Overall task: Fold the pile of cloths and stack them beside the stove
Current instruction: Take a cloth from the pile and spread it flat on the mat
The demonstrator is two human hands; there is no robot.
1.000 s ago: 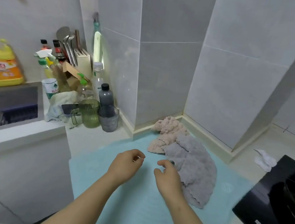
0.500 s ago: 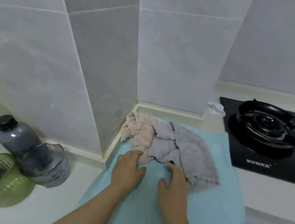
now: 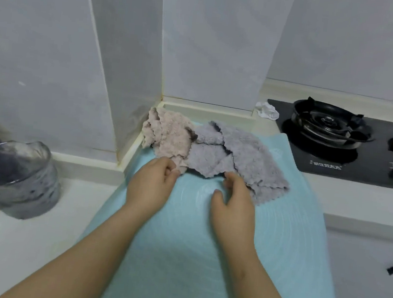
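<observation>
**Pink cloth [image 3: 170, 136] and grey cloth [image 3: 246, 152] now gripped**

Head view: half a second ago both hands lay flatter at the pile's near edge. Now the left hand [image 3: 152, 188] curls its fingers [image 3: 172, 170] onto the pink cloth's corner, and the right hand [image 3: 233, 202] pinches the grey cloth's near edge. Both cloths lie crumpled on the teal mat [image 3: 202, 259] on the counter [image 3: 36, 216], left of the stove [image 3: 337, 150]. Nothing looks folded yet.

Wall corner [image 3: 165, 71] close behind cloths [image 3: 214, 151]

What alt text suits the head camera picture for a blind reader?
A person's left hand pinches a pink fleecy cloth and the right hand a grey fleecy cloth, piled on a light-blue mat beside a black gas stove.
</observation>
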